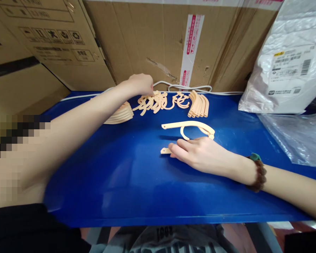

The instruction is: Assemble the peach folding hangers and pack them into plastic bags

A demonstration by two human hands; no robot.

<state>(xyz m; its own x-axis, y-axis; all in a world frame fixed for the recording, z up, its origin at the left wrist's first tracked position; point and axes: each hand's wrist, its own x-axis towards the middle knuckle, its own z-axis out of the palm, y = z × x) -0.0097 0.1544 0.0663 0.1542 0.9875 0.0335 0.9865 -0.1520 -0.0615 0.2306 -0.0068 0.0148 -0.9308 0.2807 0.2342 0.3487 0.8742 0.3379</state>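
Note:
My right hand (200, 153) is closed around the lower arm of a cream plastic folding hanger (189, 124). Its upper arm and curved hook stick out above my fingers, and one end of the lower arm shows past my fingertips. At the back of the blue table, my left hand (142, 84) is curled down onto a heap of cream hanger hooks (158, 102). Whatever its fingertips pinch is hidden. Under the left forearm, partly covered, lies a stack of curved hanger arms (119, 114). Another stack of hanger arms (198, 104) sits right of the hooks.
Large cardboard boxes (147, 42) wall off the back and left of the blue table (116, 186). A white cable (189, 86) runs along the rear edge. A white labelled parcel bag (284, 77) stands at the back right, with clear plastic film (300, 140) before it.

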